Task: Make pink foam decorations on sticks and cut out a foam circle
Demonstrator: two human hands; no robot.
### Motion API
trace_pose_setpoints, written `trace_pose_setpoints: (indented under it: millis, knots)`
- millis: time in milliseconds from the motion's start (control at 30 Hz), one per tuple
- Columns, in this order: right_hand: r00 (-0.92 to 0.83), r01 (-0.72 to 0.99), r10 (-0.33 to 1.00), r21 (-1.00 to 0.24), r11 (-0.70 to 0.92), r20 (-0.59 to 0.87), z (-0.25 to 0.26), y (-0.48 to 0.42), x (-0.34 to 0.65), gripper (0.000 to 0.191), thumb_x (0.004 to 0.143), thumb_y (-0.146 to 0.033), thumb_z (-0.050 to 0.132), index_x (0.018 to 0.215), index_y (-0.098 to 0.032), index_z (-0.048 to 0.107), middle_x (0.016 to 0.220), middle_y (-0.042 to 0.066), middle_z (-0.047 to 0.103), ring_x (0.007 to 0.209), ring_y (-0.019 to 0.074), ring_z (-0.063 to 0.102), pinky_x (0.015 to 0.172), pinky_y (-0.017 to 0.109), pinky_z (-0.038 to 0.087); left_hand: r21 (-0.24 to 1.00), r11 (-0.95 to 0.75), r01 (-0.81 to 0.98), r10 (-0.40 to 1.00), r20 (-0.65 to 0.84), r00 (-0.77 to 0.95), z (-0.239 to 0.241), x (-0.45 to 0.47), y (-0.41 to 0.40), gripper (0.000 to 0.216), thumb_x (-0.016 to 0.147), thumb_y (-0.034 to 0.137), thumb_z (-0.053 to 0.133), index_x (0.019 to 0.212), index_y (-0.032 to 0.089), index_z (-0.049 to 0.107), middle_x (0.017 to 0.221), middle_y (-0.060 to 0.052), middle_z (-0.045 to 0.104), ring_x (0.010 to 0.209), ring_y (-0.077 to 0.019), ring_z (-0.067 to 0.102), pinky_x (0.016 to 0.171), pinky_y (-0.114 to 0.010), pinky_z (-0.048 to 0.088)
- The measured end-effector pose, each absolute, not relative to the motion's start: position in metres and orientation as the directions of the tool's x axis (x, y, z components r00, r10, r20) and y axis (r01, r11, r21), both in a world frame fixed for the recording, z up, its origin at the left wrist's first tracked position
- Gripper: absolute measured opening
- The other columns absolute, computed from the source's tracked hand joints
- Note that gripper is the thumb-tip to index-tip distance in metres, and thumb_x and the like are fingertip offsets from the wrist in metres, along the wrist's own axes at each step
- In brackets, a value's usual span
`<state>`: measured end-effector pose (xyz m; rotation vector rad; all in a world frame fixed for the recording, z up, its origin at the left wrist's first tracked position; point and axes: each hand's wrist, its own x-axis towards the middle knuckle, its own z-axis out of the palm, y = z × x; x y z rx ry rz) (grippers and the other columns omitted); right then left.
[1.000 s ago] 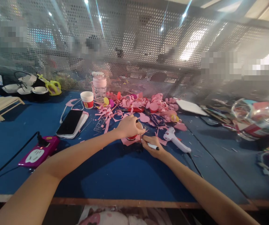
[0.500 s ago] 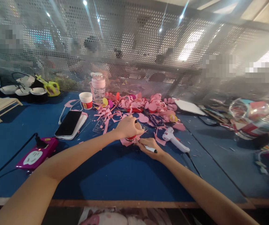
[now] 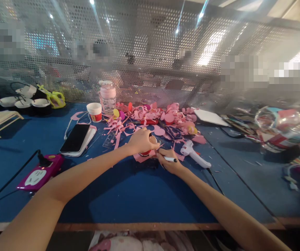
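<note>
My left hand point(image 3: 141, 140) is closed over a round red object point(image 3: 145, 153), probably a paper cup, though the fingers hide most of it. Under that object, a piece of pink paper point(image 3: 139, 158) lies on the blue table. Close by on the right, my right hand point(image 3: 171, 161) grips a white marker point(image 3: 169, 159) with a black end pointing back toward the wrist. The marker's writing tip is hidden by the fingers, near the object's lower edge.
Pink paper scraps point(image 3: 150, 113) pile up behind my hands, with scissors point(image 3: 172, 132) among them. A white glue gun point(image 3: 195, 155) lies to the right. Leftward are a phone point(image 3: 76, 137), stacked paper cups point(image 3: 94, 112), a bottle point(image 3: 108, 96) and a purple power strip point(image 3: 40, 173).
My right hand with the marker has shifted slightly up and to the right around the red object. My left hand keeps its hold, almost unmoved. The whole view has shifted a little.
</note>
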<state>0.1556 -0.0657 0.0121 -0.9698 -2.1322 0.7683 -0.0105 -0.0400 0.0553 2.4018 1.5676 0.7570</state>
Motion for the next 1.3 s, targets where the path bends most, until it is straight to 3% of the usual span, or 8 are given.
trace_pose_setpoints:
  millis: [333, 600, 1067, 1300]
  knots:
    - [-0.339, 0.324, 0.925, -0.901, 0.288, 0.174, 0.012, -0.059, 0.155, 0.023, 0.079, -0.031, 0.041, 0.060, -0.019, 0.045, 0.035, -0.007, 0.043, 0.024, 0.0062, 0.034, 0.027, 0.017, 0.026, 0.396, -0.444, 0.804, 0.885, 0.333, 0.324, 0.057, -0.010, -0.041, 0.032, 0.068, 0.049, 0.054, 0.069, 0.017, 0.050, 0.084, -0.008, 0.056, 0.078, -0.0212, 0.056, 0.069, -0.031, 0.045]
    - [-0.273, 0.203, 0.960, -0.971, 0.128, 0.070, 0.010, -0.049, 0.154, 0.024, 0.077, -0.037, 0.040, 0.061, -0.020, 0.043, 0.030, -0.009, 0.041, 0.019, 0.0056, 0.030, 0.020, 0.015, 0.018, 0.389, -0.444, 0.807, 0.886, 0.324, 0.331, 0.058, -0.010, -0.041, 0.030, 0.069, 0.048, 0.052, 0.067, 0.018, 0.047, 0.080, -0.007, 0.055, 0.075, -0.0196, 0.055, 0.066, -0.030, 0.044]
    - [-0.217, 0.097, 0.976, -0.994, 0.053, 0.031, 0.012, -0.039, 0.149, 0.024, 0.074, -0.034, 0.043, 0.055, -0.019, 0.043, 0.030, -0.006, 0.048, 0.018, 0.0046, 0.027, 0.019, 0.014, 0.017, 0.356, -0.460, 0.813, 0.871, 0.357, 0.336, 0.052, -0.010, -0.039, 0.028, 0.068, 0.046, 0.053, 0.066, 0.018, 0.046, 0.077, -0.004, 0.053, 0.072, -0.0171, 0.052, 0.064, -0.028, 0.040]
    - [-0.220, 0.079, 0.975, -0.995, 0.056, 0.037, 0.011, -0.039, 0.150, 0.028, 0.076, -0.036, 0.041, 0.054, -0.019, 0.044, 0.027, -0.007, 0.044, 0.017, 0.0045, 0.026, 0.019, 0.014, 0.017, 0.357, -0.464, 0.811, 0.871, 0.350, 0.344, 0.054, -0.010, -0.040, 0.026, 0.069, 0.044, 0.054, 0.067, 0.018, 0.047, 0.078, -0.004, 0.053, 0.073, -0.0177, 0.053, 0.064, -0.028, 0.040]
